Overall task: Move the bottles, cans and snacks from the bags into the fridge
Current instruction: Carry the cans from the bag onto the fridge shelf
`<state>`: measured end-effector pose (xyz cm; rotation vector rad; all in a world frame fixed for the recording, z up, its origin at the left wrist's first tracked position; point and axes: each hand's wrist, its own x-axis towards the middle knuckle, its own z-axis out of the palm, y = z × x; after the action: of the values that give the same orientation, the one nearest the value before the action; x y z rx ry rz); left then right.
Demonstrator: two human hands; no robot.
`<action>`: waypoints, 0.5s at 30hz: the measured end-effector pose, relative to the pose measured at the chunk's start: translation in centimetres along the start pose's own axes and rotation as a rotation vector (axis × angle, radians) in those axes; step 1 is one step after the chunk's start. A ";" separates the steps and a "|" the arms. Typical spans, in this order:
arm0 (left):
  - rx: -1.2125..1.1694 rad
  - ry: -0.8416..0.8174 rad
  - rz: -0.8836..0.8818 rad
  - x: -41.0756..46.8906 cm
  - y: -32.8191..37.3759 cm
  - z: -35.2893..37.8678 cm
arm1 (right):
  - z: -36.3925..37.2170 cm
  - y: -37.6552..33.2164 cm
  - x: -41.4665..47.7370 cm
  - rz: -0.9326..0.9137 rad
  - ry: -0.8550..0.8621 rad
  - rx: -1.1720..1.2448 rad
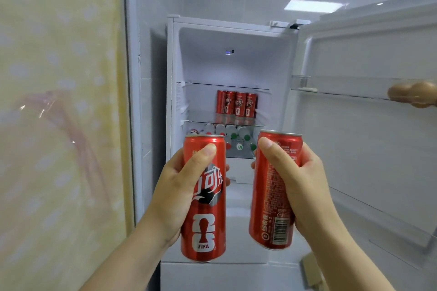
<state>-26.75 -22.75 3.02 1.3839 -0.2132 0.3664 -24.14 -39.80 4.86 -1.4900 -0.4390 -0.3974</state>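
The left hand (179, 186) grips a tall slim red metal can with a white FIFA mark (204, 198), thumb laid across the front near the top and fingers clamped round the far side, their tips just showing at its right edge; this can stands upright. The right hand (300, 186) grips a second red metal can with a barcode (274, 191) the same way, thumb on the front, fingers wrapped behind; this one leans a little, its top toward the right. The two cans are side by side, apart, held up in front of the open white fridge (172, 66) and not inside it. Within the fridge, a row of four red cans (236, 104) stands upright at the back of a glass shelf (212, 117); on the level below lie plastic bottles with white, green and red caps (234, 136), partly hidden behind the held cans. The white fridge door (354, 149) is swung open to the right; its clear plastic door bin (331, 87) holds brown eggs (413, 94) at the frame's edge. A pale yellow dotted panel (59, 125) fills the left side; a scrap of brown cardboard (312, 269) lies low on the right below the door.
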 end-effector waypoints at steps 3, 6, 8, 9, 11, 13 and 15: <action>0.000 0.001 -0.002 2.7 -1.3 -0.6 | 0.6 1.8 2.5 -0.005 0.002 -0.012; -0.002 0.023 -0.004 5.8 -2.7 -0.5 | 0.5 3.8 5.6 -0.019 0.003 -0.009; 0.015 0.035 -0.002 7.9 -3.8 -0.1 | 0.2 5.3 7.8 -0.025 0.002 -0.004; 0.030 0.036 0.000 9.1 -4.2 0.2 | 0.0 6.0 9.0 -0.024 0.003 0.000; 0.056 0.046 0.009 11.5 -4.9 1.0 | -0.6 7.5 11.5 -0.026 0.005 0.019; 0.070 0.059 0.015 13.3 -5.3 1.5 | -0.8 8.6 13.6 -0.031 0.007 0.030; 0.086 0.077 0.023 15.4 -5.8 1.9 | -0.9 9.7 15.8 -0.034 -0.008 0.051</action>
<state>-10.18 -23.51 3.54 1.4504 -0.1513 0.4511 -5.60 -40.02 4.58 -1.4365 -0.4780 -0.4041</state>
